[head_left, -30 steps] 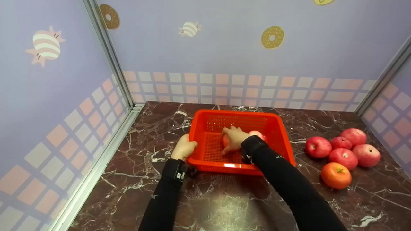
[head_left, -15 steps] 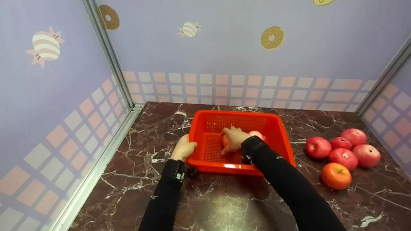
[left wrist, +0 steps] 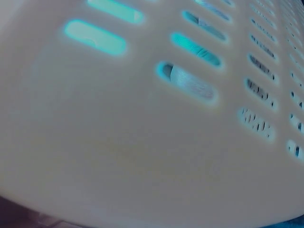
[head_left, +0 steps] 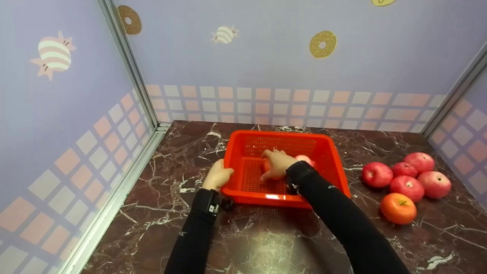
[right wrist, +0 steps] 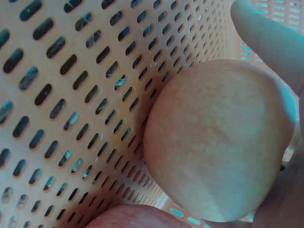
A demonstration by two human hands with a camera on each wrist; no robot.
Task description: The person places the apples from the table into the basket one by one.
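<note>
An orange-red plastic basket [head_left: 234, 148] with slotted walls stands on the counter. My left hand [head_left: 218, 175] grips its left rim, the thumb over the edge; the slotted wall [left wrist: 118, 142] fills the left wrist view. Inside, my right hand [head_left: 279, 163] holds an orange-red apple [head_left: 267, 166], fingers and thumb spread round it. The right wrist view shows this apple [right wrist: 218, 142] close up against the slotted surface, with the palm and one finger [right wrist: 270, 42] at its right. A pinkish-red apple [head_left: 304, 160] lies to the right of that hand, partly hidden by it.
Several red apples [head_left: 407, 188] lie clustered on the dark marbled counter [head_left: 266, 247] right of the basket, with an orange fruit [head_left: 398, 208] bearing a green stem in front. Patterned panels [head_left: 266, 57] enclose the back and sides, and a metal rail [head_left: 114, 209] runs along the left.
</note>
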